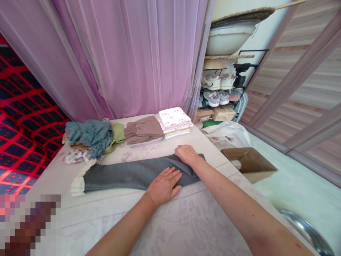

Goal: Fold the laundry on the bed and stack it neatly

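Note:
A pair of dark grey trousers (117,175) with cream ruffled cuffs lies lengthwise across the cloth-covered table, legs laid together. My left hand (163,185) rests flat on the fabric near its middle, fingers stretched out. Closer to the waist end, my right hand (185,154) has its fingers curled at the upper edge, pinching the grey cloth, which is creased beneath it. Behind the trousers sit a folded brown garment (144,130) and a stack of folded white printed cloths (174,119).
A loose heap of blue-grey clothing (89,135) and a green garment (118,133) lie at the table's back left. Purple curtains (138,60) hang behind. To the right are an open cardboard box (249,165), a metal basin (306,227) and a shoe rack (247,87).

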A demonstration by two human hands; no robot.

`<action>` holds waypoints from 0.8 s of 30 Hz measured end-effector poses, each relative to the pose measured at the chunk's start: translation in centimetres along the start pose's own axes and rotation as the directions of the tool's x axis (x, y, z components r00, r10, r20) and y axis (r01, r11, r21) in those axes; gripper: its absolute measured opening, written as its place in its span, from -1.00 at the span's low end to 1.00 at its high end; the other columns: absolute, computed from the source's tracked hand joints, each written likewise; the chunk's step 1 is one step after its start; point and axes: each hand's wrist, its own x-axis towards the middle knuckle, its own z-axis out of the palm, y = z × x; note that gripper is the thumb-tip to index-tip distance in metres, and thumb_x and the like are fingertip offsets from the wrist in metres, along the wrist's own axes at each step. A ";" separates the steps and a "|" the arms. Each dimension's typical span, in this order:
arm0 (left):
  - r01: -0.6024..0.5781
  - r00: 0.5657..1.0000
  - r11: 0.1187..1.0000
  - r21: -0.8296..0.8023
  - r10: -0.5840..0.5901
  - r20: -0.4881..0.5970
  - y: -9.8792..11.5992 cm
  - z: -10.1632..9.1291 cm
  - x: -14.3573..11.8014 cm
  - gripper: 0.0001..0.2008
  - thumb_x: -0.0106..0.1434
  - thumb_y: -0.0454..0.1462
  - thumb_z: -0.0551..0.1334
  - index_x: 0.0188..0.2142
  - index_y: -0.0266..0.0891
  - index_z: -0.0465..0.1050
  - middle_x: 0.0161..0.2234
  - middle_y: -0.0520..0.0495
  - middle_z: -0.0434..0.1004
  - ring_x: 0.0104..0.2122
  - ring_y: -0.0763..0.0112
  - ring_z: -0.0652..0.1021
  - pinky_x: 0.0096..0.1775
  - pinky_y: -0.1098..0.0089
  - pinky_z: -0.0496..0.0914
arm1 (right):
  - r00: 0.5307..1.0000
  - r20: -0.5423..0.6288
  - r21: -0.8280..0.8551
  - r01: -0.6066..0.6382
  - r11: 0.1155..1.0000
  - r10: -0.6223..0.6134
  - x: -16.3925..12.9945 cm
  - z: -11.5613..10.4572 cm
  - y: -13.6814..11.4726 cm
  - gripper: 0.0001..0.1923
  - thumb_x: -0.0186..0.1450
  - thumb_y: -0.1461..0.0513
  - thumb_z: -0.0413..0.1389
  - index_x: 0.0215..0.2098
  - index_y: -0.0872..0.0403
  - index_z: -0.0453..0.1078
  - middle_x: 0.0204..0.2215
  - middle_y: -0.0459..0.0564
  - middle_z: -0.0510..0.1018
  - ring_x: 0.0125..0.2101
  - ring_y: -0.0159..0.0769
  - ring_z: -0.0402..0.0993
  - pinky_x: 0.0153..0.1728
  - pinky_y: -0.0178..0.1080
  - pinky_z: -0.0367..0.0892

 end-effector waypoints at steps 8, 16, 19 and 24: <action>0.104 0.984 0.994 -0.041 -0.097 0.147 -0.1 -0.8 0.6 -0.36 0.37 0.07 -0.13 0.32 -0.19 -0.01 0.33 -0.12 0.01 0.32 0.21 0.00 0.29 0.04 -0.13 | 0.997 0.024 0.102 -0.075 0.992 0.073 -2.7 -2.9 1.7 -0.70 0.32 0.09 0.00 -0.14 -0.06 0.52 -0.17 0.00 0.61 -0.17 -0.21 0.52 -0.27 -0.30 0.30; 0.037 0.997 0.999 0.000 -0.037 0.063 -0.1 -0.7 0.2 -0.49 0.38 0.01 -0.08 0.27 0.04 0.10 0.31 -0.10 0.07 0.29 0.15 0.10 0.24 -0.03 -0.01 | 0.979 0.116 0.227 -0.192 0.955 0.169 -6.6 -2.5 2.0 -0.74 0.24 0.12 0.09 -0.15 -0.07 0.53 -0.16 0.01 0.61 -0.16 -0.18 0.50 -0.29 -0.29 0.26; -0.025 0.999 0.999 0.032 0.026 -0.029 0.1 -0.5 -0.3 -0.55 0.37 -0.04 -0.03 0.20 -0.01 0.26 0.26 -0.11 0.20 0.26 0.19 0.19 0.24 0.03 0.05 | 0.984 0.085 0.311 -0.173 0.935 0.154 -6.7 -2.0 2.1 -0.70 0.31 0.08 -0.01 -0.19 -0.06 0.54 -0.20 -0.01 0.62 -0.20 -0.22 0.51 -0.31 -0.30 0.25; -0.062 0.995 0.996 0.064 0.067 -0.072 0.1 -0.1 -0.6 -0.57 0.36 -0.05 0.01 0.14 -0.06 0.34 0.18 -0.12 0.31 0.21 0.18 0.27 0.22 0.03 0.09 | 0.982 0.106 0.353 -0.183 0.918 0.155 -5.3 -1.6 2.6 -0.58 0.35 0.02 -0.10 -0.26 -0.01 0.57 -0.23 0.02 0.63 -0.24 -0.24 0.51 -0.33 -0.32 0.25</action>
